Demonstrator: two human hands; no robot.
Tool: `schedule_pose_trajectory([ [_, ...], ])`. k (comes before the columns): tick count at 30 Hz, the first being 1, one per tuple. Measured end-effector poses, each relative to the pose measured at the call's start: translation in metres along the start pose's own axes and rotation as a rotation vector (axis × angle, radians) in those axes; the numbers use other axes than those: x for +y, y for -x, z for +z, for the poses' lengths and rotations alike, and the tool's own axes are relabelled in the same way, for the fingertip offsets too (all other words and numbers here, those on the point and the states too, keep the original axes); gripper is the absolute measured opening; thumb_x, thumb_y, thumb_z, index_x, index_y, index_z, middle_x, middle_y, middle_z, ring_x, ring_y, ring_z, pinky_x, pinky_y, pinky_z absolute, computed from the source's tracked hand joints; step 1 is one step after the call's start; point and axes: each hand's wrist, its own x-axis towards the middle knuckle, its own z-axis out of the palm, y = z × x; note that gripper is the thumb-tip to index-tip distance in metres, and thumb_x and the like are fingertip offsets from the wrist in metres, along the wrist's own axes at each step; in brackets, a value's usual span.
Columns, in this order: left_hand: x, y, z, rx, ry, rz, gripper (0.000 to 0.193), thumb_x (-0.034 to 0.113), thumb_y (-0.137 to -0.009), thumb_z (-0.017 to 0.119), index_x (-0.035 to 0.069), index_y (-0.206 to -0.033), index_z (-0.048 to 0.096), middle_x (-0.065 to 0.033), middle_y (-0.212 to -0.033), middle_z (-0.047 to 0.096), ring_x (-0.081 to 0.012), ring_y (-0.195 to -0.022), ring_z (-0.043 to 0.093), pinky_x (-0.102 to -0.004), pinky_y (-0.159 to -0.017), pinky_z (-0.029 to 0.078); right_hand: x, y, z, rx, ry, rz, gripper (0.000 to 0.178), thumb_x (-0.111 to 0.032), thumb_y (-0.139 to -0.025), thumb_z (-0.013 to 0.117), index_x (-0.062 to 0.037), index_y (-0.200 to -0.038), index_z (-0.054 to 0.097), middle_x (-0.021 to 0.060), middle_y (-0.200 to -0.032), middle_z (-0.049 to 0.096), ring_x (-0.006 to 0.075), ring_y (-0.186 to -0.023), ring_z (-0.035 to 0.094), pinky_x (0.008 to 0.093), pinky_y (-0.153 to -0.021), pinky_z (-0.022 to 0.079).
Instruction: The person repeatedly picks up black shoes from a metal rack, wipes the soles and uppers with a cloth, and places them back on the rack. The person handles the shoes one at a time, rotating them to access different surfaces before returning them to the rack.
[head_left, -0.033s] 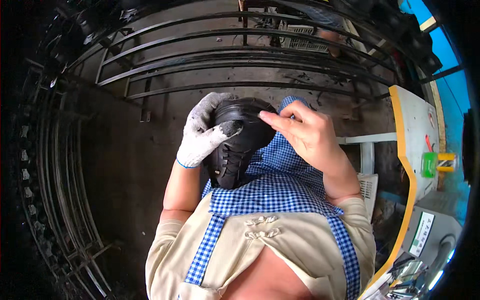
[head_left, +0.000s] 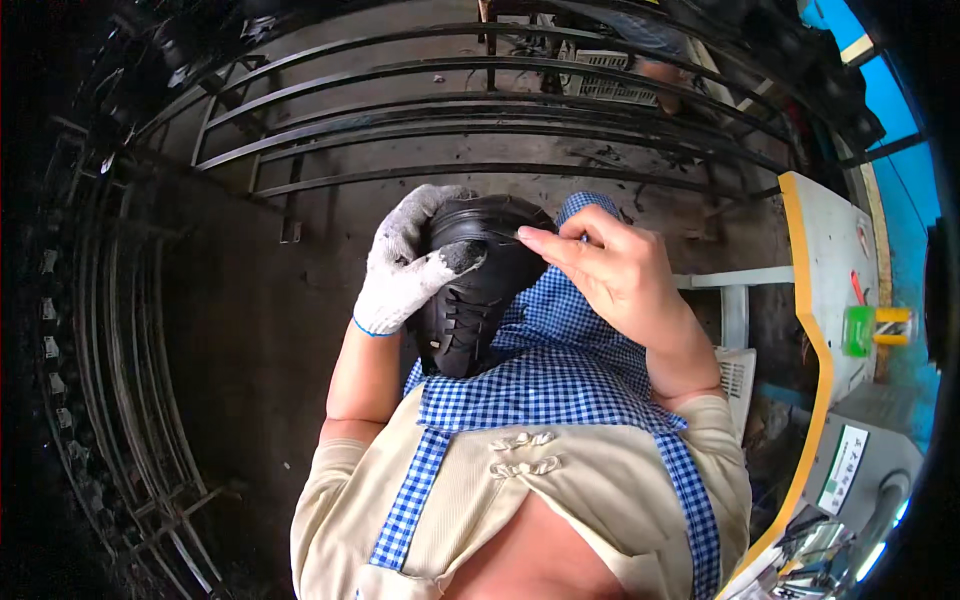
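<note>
A black lace-up shoe (head_left: 498, 268) is held up in front of my apron, its laces toward me and its toe end away. My left hand (head_left: 405, 270), in a white knit glove with a dark, worn thumb tip, is closed round the shoe's left side. The bare right hand (head_left: 610, 265) has its fingers pinched together, fingertips at the shoe's upper right edge near the sole. A tiny bluish bit shows between those fingers; what it belongs to is hidden. The blue checked apron (head_left: 540, 385) covers my lap beneath the shoe.
Dark metal rack rails (head_left: 480, 125) run across beyond my hands, and another rack (head_left: 130, 350) stands at the left. To the right is a white table with a yellow edge (head_left: 800, 260), bearing a green-and-yellow container (head_left: 858, 330) and a grey machine (head_left: 870, 440). A pale crate (head_left: 610, 75) lies farther off.
</note>
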Motion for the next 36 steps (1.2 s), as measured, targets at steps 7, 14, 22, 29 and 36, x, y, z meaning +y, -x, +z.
schedule_pose_trajectory([
  [7,-0.007,0.001,-0.005,0.011,-0.025,0.032,0.057,0.013,-0.073,0.080,-0.003,-0.122,0.055,-0.0083,-0.112,0.063,-0.0166,-0.104,0.060,-0.0309,-0.094,0.048,-0.001,-0.002,0.004,0.035,-0.048,0.010,0.042,0.003,-0.079,0.072,-0.0144,-0.117,0.071,0.0065,-0.076,0.056,0.0172,-0.057,0.056,0.0303,-0.050,0.045],
  [14,-0.005,0.000,-0.004,0.029,-0.070,0.025,0.059,0.016,-0.073,0.081,-0.003,-0.123,0.056,-0.0085,-0.110,0.064,-0.0164,-0.103,0.061,-0.0308,-0.094,0.048,0.005,0.000,-0.004,0.020,0.020,0.013,0.041,0.001,-0.077,0.074,-0.0158,-0.114,0.073,0.0061,-0.076,0.058,0.0178,-0.057,0.057,0.0308,-0.051,0.046],
  [22,-0.004,0.000,-0.002,0.026,-0.031,-0.022,0.058,0.017,-0.073,0.081,-0.002,-0.122,0.056,-0.0089,-0.112,0.064,-0.0168,-0.105,0.060,-0.0312,-0.095,0.048,-0.003,-0.010,-0.003,0.050,0.139,-0.056,0.039,0.001,-0.077,0.073,-0.0167,-0.112,0.074,0.0058,-0.077,0.058,0.0177,-0.057,0.057,0.0311,-0.050,0.045],
  [29,-0.005,0.001,-0.011,0.072,-0.017,0.021,0.055,0.013,-0.074,0.078,-0.001,-0.122,0.057,-0.0083,-0.113,0.064,-0.0166,-0.105,0.060,-0.0316,-0.096,0.047,0.022,-0.003,0.015,0.225,-0.136,-0.001,0.033,0.001,-0.081,0.072,-0.0046,-0.114,0.070,0.0079,-0.084,0.061,0.0126,-0.061,0.057,0.0248,-0.056,0.046],
  [36,-0.026,-0.015,-0.085,0.475,0.574,0.115,0.068,0.058,-0.091,0.057,0.003,-0.132,0.051,-0.0125,-0.118,0.063,-0.0267,-0.108,0.061,-0.0402,-0.094,0.052,0.064,0.047,0.065,-0.110,-0.501,0.436,0.079,-0.022,-0.074,0.085,-0.0085,-0.141,0.046,0.0064,-0.103,0.069,0.0032,-0.052,0.047,0.0217,-0.049,0.041],
])
